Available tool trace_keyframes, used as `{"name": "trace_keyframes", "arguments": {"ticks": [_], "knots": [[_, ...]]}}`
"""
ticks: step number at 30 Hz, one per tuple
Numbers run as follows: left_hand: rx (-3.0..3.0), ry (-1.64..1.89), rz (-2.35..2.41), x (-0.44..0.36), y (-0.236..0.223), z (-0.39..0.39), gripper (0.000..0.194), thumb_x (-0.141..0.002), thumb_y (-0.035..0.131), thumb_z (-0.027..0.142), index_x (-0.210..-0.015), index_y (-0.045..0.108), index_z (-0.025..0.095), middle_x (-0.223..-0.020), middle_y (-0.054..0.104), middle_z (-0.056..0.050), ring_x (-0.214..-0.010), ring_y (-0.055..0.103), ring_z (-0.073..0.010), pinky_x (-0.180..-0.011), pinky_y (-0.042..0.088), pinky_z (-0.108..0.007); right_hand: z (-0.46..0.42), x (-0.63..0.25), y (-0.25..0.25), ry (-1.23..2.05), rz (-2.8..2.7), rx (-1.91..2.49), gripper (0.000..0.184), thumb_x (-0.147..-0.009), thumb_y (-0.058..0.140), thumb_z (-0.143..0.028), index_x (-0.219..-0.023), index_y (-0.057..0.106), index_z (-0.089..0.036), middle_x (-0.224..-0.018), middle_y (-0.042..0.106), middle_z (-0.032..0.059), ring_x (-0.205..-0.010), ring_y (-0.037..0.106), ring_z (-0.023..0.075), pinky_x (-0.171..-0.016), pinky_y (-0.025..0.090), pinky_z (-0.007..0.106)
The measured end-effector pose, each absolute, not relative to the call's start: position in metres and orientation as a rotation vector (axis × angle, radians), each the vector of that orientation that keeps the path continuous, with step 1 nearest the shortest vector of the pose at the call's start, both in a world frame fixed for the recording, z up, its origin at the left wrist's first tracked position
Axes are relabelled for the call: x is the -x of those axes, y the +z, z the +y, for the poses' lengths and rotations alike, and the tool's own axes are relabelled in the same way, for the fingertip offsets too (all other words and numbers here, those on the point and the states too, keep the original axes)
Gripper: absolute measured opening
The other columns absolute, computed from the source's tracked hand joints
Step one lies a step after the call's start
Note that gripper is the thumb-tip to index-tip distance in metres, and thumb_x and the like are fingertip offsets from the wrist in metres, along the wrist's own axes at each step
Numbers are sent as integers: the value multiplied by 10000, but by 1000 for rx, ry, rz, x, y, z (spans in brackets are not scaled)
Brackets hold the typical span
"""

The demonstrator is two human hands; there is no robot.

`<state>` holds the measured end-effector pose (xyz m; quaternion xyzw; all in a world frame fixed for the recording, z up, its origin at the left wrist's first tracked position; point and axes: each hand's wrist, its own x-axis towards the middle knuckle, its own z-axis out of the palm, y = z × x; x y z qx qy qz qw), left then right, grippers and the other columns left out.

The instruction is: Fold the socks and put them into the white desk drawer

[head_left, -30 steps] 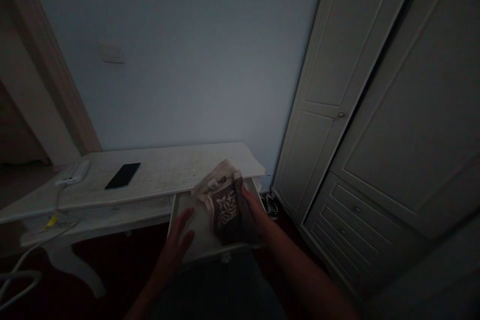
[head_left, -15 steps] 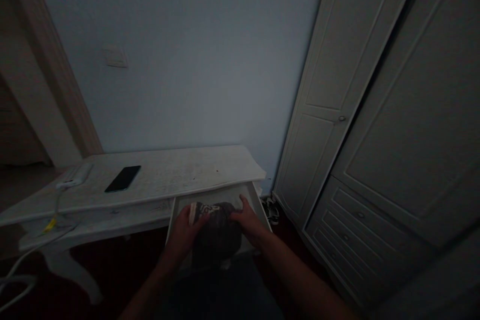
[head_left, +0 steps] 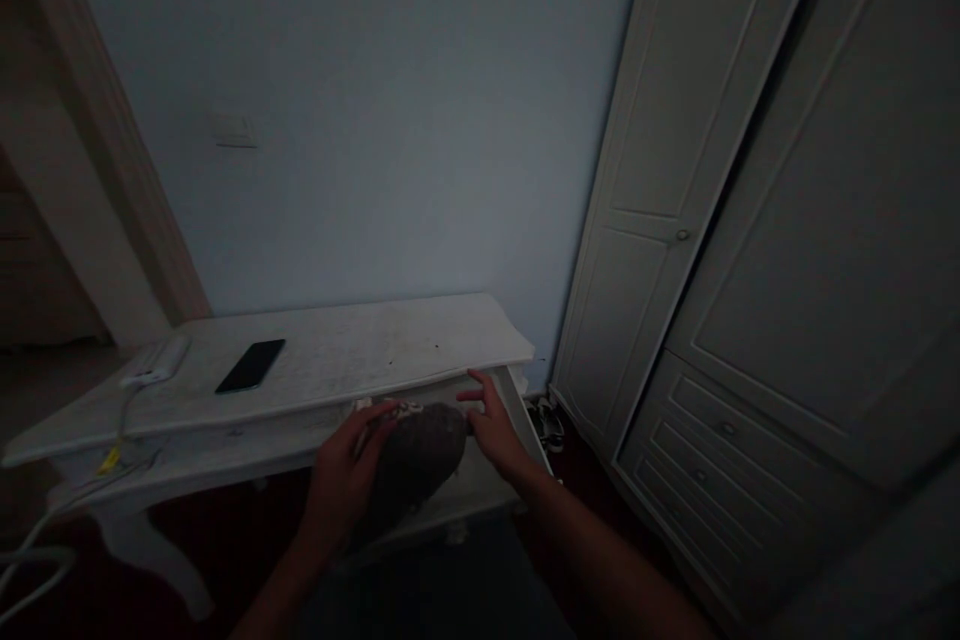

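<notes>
A dark grey soft cloth item (head_left: pixel 424 450) with a white pattern along its upper left edge is over the pulled-out white drawer (head_left: pixel 487 480). Its exact kind is hard to make out in the dim light. My left hand (head_left: pixel 349 455) grips its left side, with fingers closed over the patterned edge. At the item's right edge is my right hand (head_left: pixel 491 425), its fingers spread apart and the lower fingertips at or touching the cloth. The near part of the item fades into shadow.
The drawer belongs to a white table (head_left: pixel 360 350) against a blue wall. A phone (head_left: pixel 251 366) and a white device (head_left: pixel 156 362) with a cable lie on its left. Shoes (head_left: pixel 546 423) are on the floor beside a white wardrobe (head_left: pixel 637 290).
The grey item has tilted and shifted slightly left and down with my left hand. My right hand's fingers have spread and moved to its right edge. The view has shifted slightly.
</notes>
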<state>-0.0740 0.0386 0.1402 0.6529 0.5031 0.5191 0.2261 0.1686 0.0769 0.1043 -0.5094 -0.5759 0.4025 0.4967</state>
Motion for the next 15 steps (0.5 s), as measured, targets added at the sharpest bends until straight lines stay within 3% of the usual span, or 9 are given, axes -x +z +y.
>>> {"name": "trace_keyframes", "arguments": {"ticks": [2, 4, 5, 7, 9, 10, 13, 15], "knots": [[-1793, 1400, 1357, 77, 138, 41, 436, -928, 598, 597, -1159, 797, 285, -1274, 815, -58, -1269, 718, -315, -1158, 526, -502, 72, -167, 106, 1005, -1373, 1199, 700, -884, 516, -212, -1573, 413, -270, -1343, 656, 84, -776, 624, 152, -800, 556, 352], [-1812, 1359, 1327, 79, 137, 42, 491, -937, 600, 582, -1293, 755, 282, -1396, 766, -63, -1357, 667, -311, -1207, 483, -524, 64, -165, 112, 1042, -1422, 1158, 620, -961, 554, -334, -1569, 442, -278, -1366, 645, 87, -888, 667, 175, -880, 563, 376], [-1816, 1345, 1314, 79, 138, 43, 532, -931, 620, 568, -1369, 717, 283, -1458, 730, -65, -1396, 639, -309, -1227, 463, -529, 61, -164, 115, 1087, -1447, 1137, 632, -970, 607, -407, -1569, 450, -283, -1370, 647, 87, -980, 686, 198, -930, 562, 393], [-1815, 1328, 1292, 81, 139, 45, 665, -894, 693, 532, -1509, 608, 296, -1572, 644, -68, -1449, 594, -309, -1242, 447, -530, 56, -164, 123, 1196, -1472, 1080, 828, -861, 808, -490, -1581, 445, -298, -1406, 643, 91, -1154, 688, 253, -1007, 558, 431], [-1843, 1300, 1274, 85, 140, 49, 813, -836, 760, 487, -1590, 513, 308, -1624, 590, -78, -1463, 578, -323, -1229, 462, -539, 56, -167, 129, 1219, -1496, 1004, 1001, -699, 959, -443, -1566, 474, -323, -1471, 623, 90, -1255, 664, 293, -1051, 552, 464], [-1874, 1280, 1277, 87, 141, 51, 857, -815, 774, 459, -1608, 485, 308, -1621, 590, -85, -1453, 585, -331, -1214, 475, -544, 57, -170, 132, 1171, -1532, 970, 992, -658, 986, -408, -1532, 521, -330, -1486, 621, 85, -1290, 648, 304, -1079, 540, 479], [-2046, 1229, 1379, 94, 140, 57, 839, -812, 743, 371, -1604, 477, 288, -1525, 656, -97, -1355, 644, -333, -1154, 514, -542, 64, -179, 140, 873, -1823, 920, 757, -705, 945, -289, -1402, 650, -306, -1495, 624, 80, -1388, 584, 310, -1184, 453, 502], [-2223, 1128, 1518, 96, 142, 59, 659, -873, 677, 320, -1522, 567, 278, -1367, 709, -90, -1209, 691, -310, -1066, 553, -506, 67, -180, 146, 656, -2085, 959, 629, -765, 844, -158, -1361, 672, -264, -1450, 650, 92, -1374, 589, 293, -1186, 440, 479]]}}
